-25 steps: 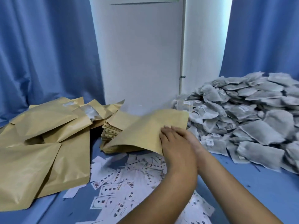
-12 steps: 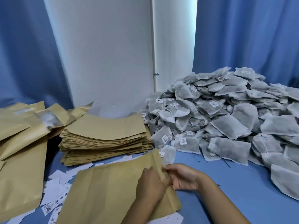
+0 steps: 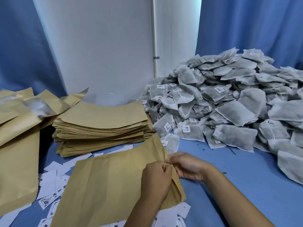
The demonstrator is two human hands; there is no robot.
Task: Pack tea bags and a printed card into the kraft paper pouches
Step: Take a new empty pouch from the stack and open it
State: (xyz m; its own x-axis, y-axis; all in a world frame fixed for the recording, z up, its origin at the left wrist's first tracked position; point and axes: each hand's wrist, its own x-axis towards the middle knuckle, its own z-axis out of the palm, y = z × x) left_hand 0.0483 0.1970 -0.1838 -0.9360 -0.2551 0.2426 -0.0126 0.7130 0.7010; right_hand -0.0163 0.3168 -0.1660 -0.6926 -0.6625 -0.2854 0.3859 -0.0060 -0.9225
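Observation:
A flat kraft paper pouch (image 3: pixel 106 185) lies in front of me on the blue table, its open end to the right. My left hand (image 3: pixel 155 181) pinches that right edge from above. My right hand (image 3: pixel 185 166) pinches the same edge from the right side. A large heap of grey tea bags (image 3: pixel 229 105) with white tags fills the right. Printed cards (image 3: pixel 52 190) lie scattered under and left of the pouch. A stack of flat empty pouches (image 3: pixel 101 123) sits behind it.
Filled, puffed kraft pouches (image 3: pixel 18 145) lie piled at the left. A white wall panel (image 3: pixel 106 46) and blue curtains (image 3: pixel 254 30) stand behind. The blue tabletop (image 3: pixel 237 185) shows to the right of my hands.
The pouch came off the stack toward me and now lies flat in front. Both hands shifted from pressing on it to pinching its right edge. My view turned right.

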